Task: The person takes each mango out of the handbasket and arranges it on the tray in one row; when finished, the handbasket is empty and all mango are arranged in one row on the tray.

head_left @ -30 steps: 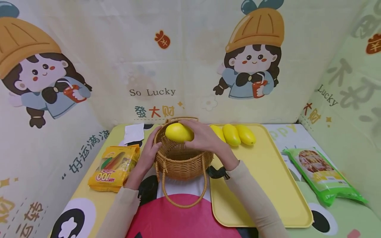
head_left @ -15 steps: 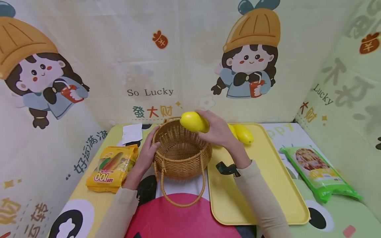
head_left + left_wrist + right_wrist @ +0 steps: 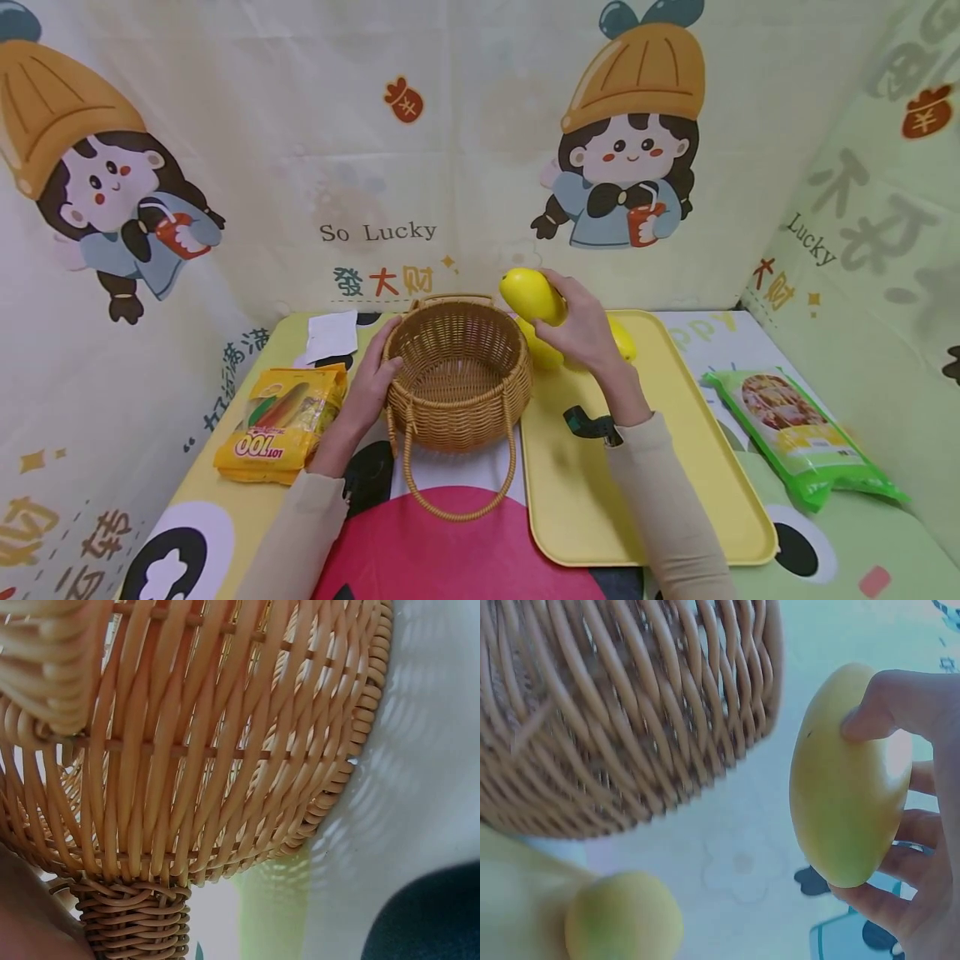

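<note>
A round wicker basket (image 3: 457, 425) stands upright left of the tray, its front handle hanging down onto the table. Only weave shows inside it. My left hand (image 3: 372, 379) grips its left rim, thumb over the edge; the basket's side (image 3: 195, 765) fills much of the left wrist view. My right hand (image 3: 588, 329) holds a yellow mango (image 3: 528, 292) up, right of the basket's rim. In the right wrist view thumb and fingers wrap this mango (image 3: 840, 787), apart from the wicker. Beneath it on the tray lie more mangoes (image 3: 542, 350), partly hidden by the hand.
The yellow tray (image 3: 712, 492) reaches from beside the basket toward the front right. An orange snack bag (image 3: 285, 425) lies on the left, with a white paper square (image 3: 332, 336) behind it. At the right is a green food bag (image 3: 802, 433). Printed cloth walls enclose the table.
My right hand has lifted the mango out of the basket's mouth and carried it rightward, to above the tray's back left. The left hand still grips the basket's rim.
</note>
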Demonstrator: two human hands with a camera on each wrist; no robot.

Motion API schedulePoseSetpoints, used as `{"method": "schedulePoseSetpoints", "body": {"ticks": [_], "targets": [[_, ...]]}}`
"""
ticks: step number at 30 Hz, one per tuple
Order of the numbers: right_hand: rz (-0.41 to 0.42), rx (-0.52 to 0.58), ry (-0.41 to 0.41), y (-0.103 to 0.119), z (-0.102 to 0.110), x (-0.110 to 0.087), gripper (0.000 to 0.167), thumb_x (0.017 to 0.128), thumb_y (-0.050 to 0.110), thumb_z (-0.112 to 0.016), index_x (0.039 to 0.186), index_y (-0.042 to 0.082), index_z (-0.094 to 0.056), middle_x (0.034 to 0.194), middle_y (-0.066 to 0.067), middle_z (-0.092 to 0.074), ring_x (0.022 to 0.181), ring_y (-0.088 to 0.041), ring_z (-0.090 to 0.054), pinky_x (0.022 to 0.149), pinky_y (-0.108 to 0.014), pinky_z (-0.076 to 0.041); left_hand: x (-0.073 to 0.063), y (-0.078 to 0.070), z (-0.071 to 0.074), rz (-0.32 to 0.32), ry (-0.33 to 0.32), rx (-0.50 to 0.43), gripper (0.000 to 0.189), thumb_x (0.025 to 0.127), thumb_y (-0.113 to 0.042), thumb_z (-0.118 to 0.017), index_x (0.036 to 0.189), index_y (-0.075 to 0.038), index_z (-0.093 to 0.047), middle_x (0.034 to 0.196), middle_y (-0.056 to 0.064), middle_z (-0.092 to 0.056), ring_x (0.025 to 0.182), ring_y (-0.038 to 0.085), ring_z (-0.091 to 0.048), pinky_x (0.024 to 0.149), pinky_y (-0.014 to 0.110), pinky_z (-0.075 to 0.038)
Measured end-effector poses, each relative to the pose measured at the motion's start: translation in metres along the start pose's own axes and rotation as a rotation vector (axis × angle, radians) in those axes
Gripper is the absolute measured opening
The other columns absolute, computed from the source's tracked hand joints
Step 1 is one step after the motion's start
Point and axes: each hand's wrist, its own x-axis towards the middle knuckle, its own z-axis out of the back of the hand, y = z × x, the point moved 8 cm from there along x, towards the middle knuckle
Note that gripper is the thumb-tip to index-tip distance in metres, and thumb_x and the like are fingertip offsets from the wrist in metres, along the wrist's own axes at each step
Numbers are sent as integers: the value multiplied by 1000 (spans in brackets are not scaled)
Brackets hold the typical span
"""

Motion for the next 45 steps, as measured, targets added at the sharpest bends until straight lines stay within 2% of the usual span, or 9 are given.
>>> {"method": "schedulePoseSetpoints", "body": {"ticks": [6, 9, 13, 16, 27, 38, 45], "targets": [[-86, -35, -4, -22, 9, -5, 73, 79, 19, -75, 146, 12, -47, 141, -11, -56, 123, -30, -55, 104, -53, -48, -1, 1, -3, -1, 4, 2, 62, 100, -19, -42, 158, -29, -23, 164, 4, -21, 148, 36, -29, 112, 65, -34], [-113, -54, -14, -31, 14, -6, 72, 80, 21, -73, 147, 12, -47, 141, -12, -56, 123, -32, -55, 105, -54, -47, -3, -8, -5, 16, 15, 1, 63, 100, -19, -42, 159, -24, -21, 164, 7, -20, 148, 39, -28, 112, 65, -34], [-161, -77, -16, -44, 19, -8, 73, 81, 23, -71, 148, 13, -45, 142, -13, -55, 123, -32, -54, 105, -54, -47, -8, -28, -6, 28, 28, -1, 64, 99, -14, -42, 159, -13, -19, 164, 15, -18, 148, 44, -25, 113, 65, -32], [-203, -85, -17, -54, 24, -10, 74, 81, 24, -71, 149, 14, -44, 144, -13, -53, 125, -33, -53, 106, -55, -46, -9, -35, -7, 26, 29, 8, 64, 99, -13, -41, 159, -9, -18, 163, 17, -18, 148, 44, -25, 113, 66, -31], [-321, -132, -43, -92, 43, -21, 76, 84, 25, -68, 153, 18, -37, 147, -15, -48, 125, -35, -48, 110, -58, -41, -11, -34, -6, 34, 26, 13, 65, 99, -14, -41, 159, -11, -18, 164, 16, -19, 147, 44, -26, 113, 66, -31], [-411, -192, -83, -115, 65, -33, 76, 85, 29, -63, 154, 11, -35, 148, -20, -47, 123, -38, -48, 108, -59, -40, -13, -34, -6, 34, 16, 26, 65, 98, -15, -41, 159, -11, -18, 163, 16, -19, 147, 45, -26, 113, 66, -32], [-493, -200, -68, -133, 75, -44, 76, 87, 32, -60, 154, 9, -34, 148, -22, -47, 121, -40, -47, 104, -60, -39, -14, -34, -6, 45, 14, 30, 65, 99, -15, -41, 159, -13, -18, 164, 15, -19, 147, 43, -27, 113, 66, -32]]}}
